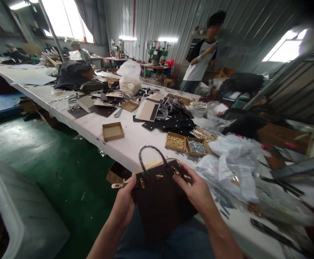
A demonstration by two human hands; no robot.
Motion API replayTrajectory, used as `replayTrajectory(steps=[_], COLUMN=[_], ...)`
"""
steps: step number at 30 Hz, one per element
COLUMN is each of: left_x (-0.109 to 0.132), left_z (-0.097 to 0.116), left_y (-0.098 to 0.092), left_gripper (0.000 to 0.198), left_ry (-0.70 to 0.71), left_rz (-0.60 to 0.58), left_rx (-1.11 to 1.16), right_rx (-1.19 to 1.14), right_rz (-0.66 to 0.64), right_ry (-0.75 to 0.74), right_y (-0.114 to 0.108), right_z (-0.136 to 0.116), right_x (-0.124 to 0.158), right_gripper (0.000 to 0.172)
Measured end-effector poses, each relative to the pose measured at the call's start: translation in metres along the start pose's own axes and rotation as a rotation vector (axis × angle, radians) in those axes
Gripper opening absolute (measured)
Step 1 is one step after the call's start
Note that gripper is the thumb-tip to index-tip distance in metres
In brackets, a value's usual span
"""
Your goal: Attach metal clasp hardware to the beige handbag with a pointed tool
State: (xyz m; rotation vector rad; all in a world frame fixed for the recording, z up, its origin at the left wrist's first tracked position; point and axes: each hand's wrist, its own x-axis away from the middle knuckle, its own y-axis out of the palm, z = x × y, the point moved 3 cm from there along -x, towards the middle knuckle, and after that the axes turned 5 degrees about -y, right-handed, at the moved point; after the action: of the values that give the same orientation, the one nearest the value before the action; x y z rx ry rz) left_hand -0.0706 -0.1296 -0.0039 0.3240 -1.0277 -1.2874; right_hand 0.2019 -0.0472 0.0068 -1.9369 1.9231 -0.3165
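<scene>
A dark brown handbag panel rests over my lap at the table's edge, its handle wrapped in clear film and arching up from the top. Gold fittings show along its upper part, with a small clasp at the middle. My left hand grips the panel's left edge, thumb on a strap whose gold metal end sticks out to the left. My right hand holds the upper right corner, thumb and fingers at the gold fitting there.
Beyond the panel on the white table stand an open cardboard box, a box of gold pieces and a box of silver pieces. Plastic bags heap at right. A person stands behind the table. A grey bin sits lower left.
</scene>
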Motion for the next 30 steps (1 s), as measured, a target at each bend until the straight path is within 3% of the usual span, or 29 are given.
replayTrajectory(steps=[2, 4, 6, 7, 9, 10, 12, 14, 15, 19, 22, 25, 28, 30], left_x=[-0.001, -0.001, -0.001, -0.001, -0.002, -0.002, -0.002, 0.001, 0.003, 0.013, 0.018, 0.026, 0.04, 0.051], left_z=[0.001, 0.002, 0.004, 0.004, 0.003, 0.001, -0.004, -0.01, -0.012, -0.02, -0.024, -0.021, -0.006, 0.01], left_y=[-0.002, -0.003, -0.001, 0.001, 0.006, 0.009, 0.016, 0.021, 0.023, 0.023, 0.025, 0.035, 0.053, 0.064], left_gripper=[0.058, 0.059, 0.059, 0.059, 0.06, 0.06, 0.062, 0.059, 0.056, 0.044, 0.046, 0.065, 0.099, 0.11], left_ry=[0.03, 0.055, 0.068, 0.074, 0.087, 0.094, 0.104, 0.11, 0.108, 0.065, 0.082, 0.174, 0.226, 0.272], left_rz=[-0.007, -0.019, -0.026, -0.033, -0.054, -0.065, -0.103, -0.162, -0.191, -0.223, -0.255, -0.349, -0.492, -0.587], left_rx=[0.014, 0.025, 0.037, 0.045, 0.068, 0.082, 0.102, 0.091, 0.073, 0.023, -0.023, -0.138, -0.288, -0.425], right_rx=[0.181, 0.356, 0.46, 0.472, 0.442, 0.426, 0.428, 0.465, 0.484, 0.538, 0.549, 0.555, 0.551, 0.519], right_rz=[0.06, 0.206, 0.361, 0.381, 0.251, 0.148, -0.008, -0.04, -0.04, -0.039, 0.006, 0.065, 0.149, 0.202], right_ry=[-0.096, -0.251, -0.436, -0.522, -0.65, -0.682, -0.674, -0.616, -0.591, -0.565, -0.589, -0.632, -0.673, -0.709], right_y=[0.0, 0.003, 0.012, 0.02, 0.043, 0.056, 0.077, 0.087, 0.089, 0.081, 0.072, 0.063, 0.042, 0.023], right_z=[-0.008, -0.026, -0.05, -0.061, -0.078, -0.084, -0.089, -0.089, -0.088, -0.085, -0.086, -0.091, -0.099, -0.106], right_x=[0.005, 0.019, 0.042, 0.055, 0.08, 0.09, 0.101, 0.103, 0.101, 0.092, 0.092, 0.097, 0.104, 0.109], right_gripper=[0.079, 0.077, 0.064, 0.053, 0.042, 0.046, 0.072, 0.104, 0.112, 0.111, 0.086, 0.062, 0.052, 0.049])
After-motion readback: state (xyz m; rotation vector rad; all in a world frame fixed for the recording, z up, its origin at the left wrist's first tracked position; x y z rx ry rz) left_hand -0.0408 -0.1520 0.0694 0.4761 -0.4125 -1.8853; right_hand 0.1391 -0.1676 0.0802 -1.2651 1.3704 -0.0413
